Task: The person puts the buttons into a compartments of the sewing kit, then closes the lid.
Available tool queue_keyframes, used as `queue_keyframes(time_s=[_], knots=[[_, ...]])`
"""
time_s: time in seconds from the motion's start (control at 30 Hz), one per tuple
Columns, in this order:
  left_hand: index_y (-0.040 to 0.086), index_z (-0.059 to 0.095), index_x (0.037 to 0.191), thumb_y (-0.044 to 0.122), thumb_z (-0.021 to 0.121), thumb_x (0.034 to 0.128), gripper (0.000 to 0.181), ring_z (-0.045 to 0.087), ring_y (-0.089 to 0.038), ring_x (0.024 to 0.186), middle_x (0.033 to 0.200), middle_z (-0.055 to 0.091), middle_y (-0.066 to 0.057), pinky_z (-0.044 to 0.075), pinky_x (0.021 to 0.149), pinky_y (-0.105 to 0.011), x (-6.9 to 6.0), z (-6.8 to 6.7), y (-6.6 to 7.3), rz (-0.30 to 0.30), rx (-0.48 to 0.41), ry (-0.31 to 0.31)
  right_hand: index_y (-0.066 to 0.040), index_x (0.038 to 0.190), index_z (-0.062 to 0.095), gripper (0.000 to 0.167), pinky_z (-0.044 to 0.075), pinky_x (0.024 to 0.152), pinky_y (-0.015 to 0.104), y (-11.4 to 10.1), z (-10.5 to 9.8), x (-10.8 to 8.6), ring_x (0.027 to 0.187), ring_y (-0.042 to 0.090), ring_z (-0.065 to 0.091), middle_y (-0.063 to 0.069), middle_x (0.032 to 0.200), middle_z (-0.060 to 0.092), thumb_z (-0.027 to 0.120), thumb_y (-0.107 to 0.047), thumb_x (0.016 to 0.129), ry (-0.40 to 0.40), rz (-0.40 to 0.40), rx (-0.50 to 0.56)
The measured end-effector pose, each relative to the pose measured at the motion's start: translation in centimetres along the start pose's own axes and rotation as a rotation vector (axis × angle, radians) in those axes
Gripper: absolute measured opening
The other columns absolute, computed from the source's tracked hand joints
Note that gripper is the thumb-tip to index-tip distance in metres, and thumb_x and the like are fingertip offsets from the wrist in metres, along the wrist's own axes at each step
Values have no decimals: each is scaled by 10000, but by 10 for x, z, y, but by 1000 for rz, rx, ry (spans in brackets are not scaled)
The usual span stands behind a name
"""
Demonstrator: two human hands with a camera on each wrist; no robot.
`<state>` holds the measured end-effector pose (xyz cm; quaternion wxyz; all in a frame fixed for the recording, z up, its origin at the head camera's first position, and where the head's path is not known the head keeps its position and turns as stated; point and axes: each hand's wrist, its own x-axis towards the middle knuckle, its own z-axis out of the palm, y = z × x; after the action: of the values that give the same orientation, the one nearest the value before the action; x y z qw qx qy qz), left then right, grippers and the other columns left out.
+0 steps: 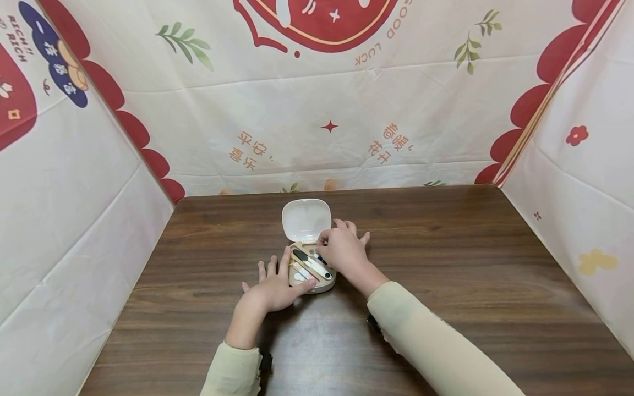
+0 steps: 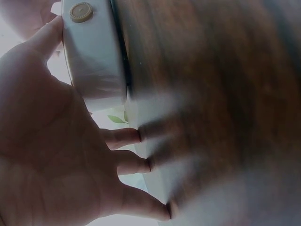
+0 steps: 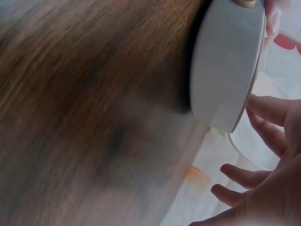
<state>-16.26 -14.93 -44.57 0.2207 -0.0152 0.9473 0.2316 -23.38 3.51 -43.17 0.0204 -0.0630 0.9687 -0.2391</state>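
A small white case [image 1: 324,287] lies on the table with its white lid [image 1: 306,220] raised at the back. Its beige insert holds a slim black-and-white tool [image 1: 312,264] set diagonally, with small white and dark pieces on either side. My left hand [image 1: 274,286] steadies the case from the left, fingers spread and mostly straight, thumb on the front rim. Over the back right of the insert, my right hand [image 1: 343,248] has thumb and index finger close together at the rim, the other fingers spread. Whether anything is between those fingertips is hidden.
The brown wooden table [image 1: 446,275] stretches out on both sides of the case. Printed white cloth [image 1: 317,99] walls it off at the back, left and right. A round beige button [image 2: 81,12] sits on the case's front side.
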Motion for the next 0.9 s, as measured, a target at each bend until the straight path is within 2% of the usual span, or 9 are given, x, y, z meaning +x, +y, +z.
queue_keyframes(time_s=[0.13,0.37,0.63,0.8,0.9], knots=[[352,-67,1721,870,480,925,1095,6,-490,1660,1800,96,-188,60,1124,-929,0,0,0,1,-7,-3,-254,739,722,219,171,1143,902,-1,2,3,1553,468,372,188,1597,533,812,-335,921,0,18,-6],[355,-70,1720,871,479,925,1095,7,-491,1660,1800,96,-188,59,1128,-926,1,0,-1,-1,-4,-6,-265,747,739,196,166,1151,897,2,3,6,1539,458,395,171,1595,542,772,-285,939,-10,22,-15],[367,-72,1718,889,491,903,1119,10,-488,1661,1798,103,-190,40,1138,-920,3,1,-1,-1,-2,-3,-267,862,813,149,154,1167,885,1,0,6,1534,440,412,141,1611,531,735,-294,985,5,7,-5],[361,-61,1720,887,493,904,1118,20,-491,1660,1795,113,-195,51,1135,-922,2,-1,0,2,-2,5,-233,914,819,135,195,1172,868,0,-11,4,1525,448,425,144,1616,527,724,-294,989,27,-19,20],[353,-57,1722,865,495,922,1099,15,-496,1658,1794,112,-201,58,1132,-924,2,-1,0,2,-1,5,-188,964,817,149,270,1183,817,0,-17,3,1507,451,447,146,1607,539,681,-244,988,58,-52,65]])
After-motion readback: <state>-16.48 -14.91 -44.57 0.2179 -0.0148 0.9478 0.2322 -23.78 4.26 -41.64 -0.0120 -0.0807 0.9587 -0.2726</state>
